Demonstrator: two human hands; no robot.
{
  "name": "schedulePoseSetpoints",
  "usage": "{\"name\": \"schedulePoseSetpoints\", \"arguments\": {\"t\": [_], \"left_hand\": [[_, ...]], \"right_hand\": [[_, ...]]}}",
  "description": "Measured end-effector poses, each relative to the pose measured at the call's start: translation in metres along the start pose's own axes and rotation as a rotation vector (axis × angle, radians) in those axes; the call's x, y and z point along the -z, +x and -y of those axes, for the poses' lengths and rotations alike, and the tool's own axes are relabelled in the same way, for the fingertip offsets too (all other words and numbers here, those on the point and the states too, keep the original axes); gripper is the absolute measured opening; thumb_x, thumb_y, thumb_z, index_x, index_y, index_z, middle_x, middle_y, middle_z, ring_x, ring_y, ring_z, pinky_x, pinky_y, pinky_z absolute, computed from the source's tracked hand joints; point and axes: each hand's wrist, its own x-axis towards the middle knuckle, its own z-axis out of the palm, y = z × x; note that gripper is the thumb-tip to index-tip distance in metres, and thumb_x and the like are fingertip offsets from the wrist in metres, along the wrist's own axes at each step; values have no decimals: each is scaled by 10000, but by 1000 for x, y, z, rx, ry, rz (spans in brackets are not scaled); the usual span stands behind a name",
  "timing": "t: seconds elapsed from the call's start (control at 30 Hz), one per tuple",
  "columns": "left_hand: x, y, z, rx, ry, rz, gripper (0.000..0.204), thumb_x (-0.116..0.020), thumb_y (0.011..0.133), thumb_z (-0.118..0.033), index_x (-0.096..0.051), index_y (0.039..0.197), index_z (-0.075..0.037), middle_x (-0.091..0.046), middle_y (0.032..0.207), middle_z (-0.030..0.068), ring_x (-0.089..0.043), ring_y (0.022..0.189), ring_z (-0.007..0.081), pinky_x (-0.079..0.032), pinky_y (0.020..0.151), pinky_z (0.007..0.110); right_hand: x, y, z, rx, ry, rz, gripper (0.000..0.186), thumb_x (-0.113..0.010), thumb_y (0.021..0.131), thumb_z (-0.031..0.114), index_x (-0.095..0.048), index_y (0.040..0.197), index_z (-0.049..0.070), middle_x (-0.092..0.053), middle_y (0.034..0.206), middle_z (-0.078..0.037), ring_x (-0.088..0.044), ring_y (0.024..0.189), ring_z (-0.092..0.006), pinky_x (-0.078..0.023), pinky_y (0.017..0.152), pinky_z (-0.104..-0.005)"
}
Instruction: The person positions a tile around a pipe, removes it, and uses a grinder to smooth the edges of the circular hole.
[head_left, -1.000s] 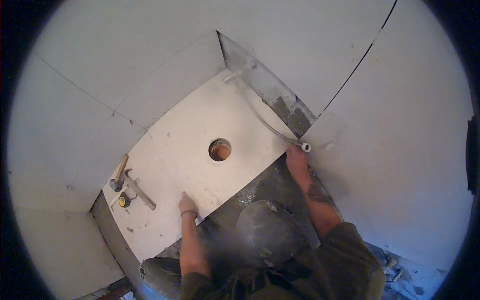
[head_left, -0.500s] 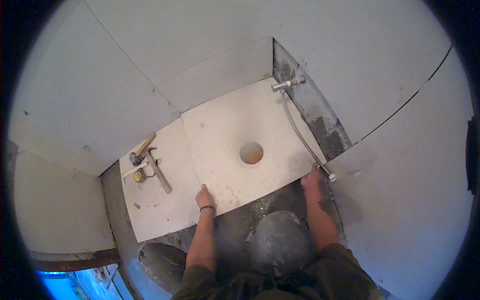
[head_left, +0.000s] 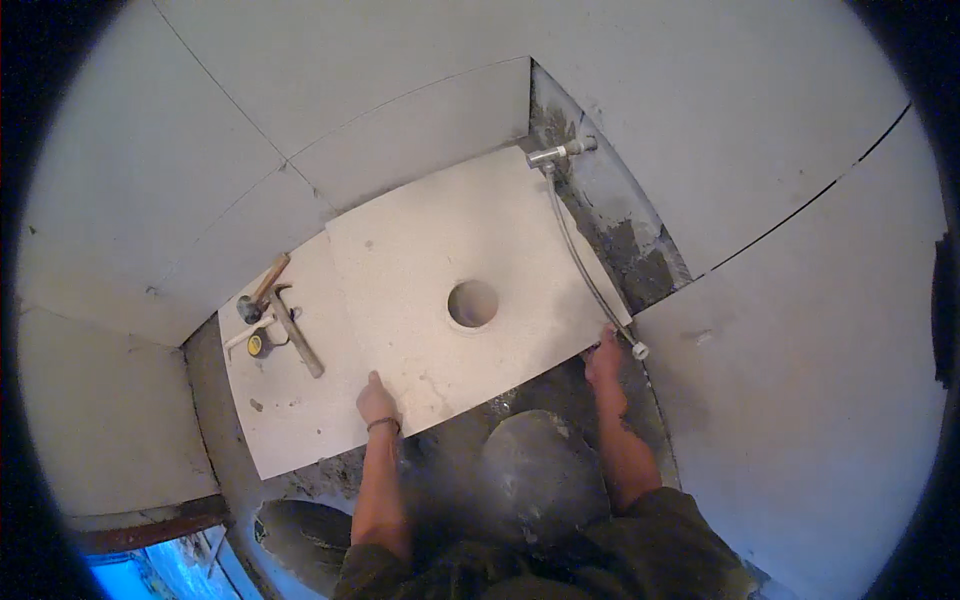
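Observation:
A large beige floor tile (head_left: 430,270) with a round hole (head_left: 473,304) lies between my hands, its left edge standing slightly proud of the neighbouring beige tile (head_left: 300,420). My left hand (head_left: 377,402) is closed at its near left corner, thumb on top; the fingers are partly hidden. At the near right corner my right hand (head_left: 603,362) grips the tile's edge, its fingertips out of sight. A braided metal hose (head_left: 575,250) hangs from a chrome valve (head_left: 548,157) across the tile's right side, its white end nut (head_left: 640,350) beside my right hand.
On the left tile lie a claw hammer (head_left: 297,332), a mallet with a dark head (head_left: 262,290), a pale-handled tool (head_left: 248,332) and a yellow-and-black tape measure (head_left: 257,346). Tiled walls (head_left: 430,120) enclose the corner. Rough grey mortar (head_left: 540,390) shows along the near edge.
The holed tile has risen a little at the left and near edges, with both hands on it. The whole view has shifted, so everything appears further left.

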Motion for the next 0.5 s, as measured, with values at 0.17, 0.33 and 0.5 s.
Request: {"name": "schedulePoseSetpoints", "arguments": {"t": [0.17,0.33,0.5], "left_hand": [[12,-18,-49,-82,-24,-75,287,-470,962,-191,-621,900,45,-625,711,222,-595,636,367,-450,600,474],[44,-11,-76,352,-574,-44,525,-482,979,-368,-613,735,78,-618,708,248,-522,611,376,-405,633,480],[32,-2,-48,88,-91,-41,587,-415,1001,-404,-607,726,78,-621,734,274,-574,710,429,-430,705,512]], "right_hand": [[57,25,9,439,-1051,-113,286,-501,943,177,-603,1113,-30,-659,1052,-194,-645,893,-372,-538,789,-424],[49,39,26,986,-1273,128,212,-533,859,85,-636,1008,-24,-652,1022,-231,-624,909,-415,-516,796,-464],[-1,51,28,1309,-1192,235,203,-560,847,77,-629,1007,-26,-648,924,-227,-614,910,-411,-495,790,-481]]}}
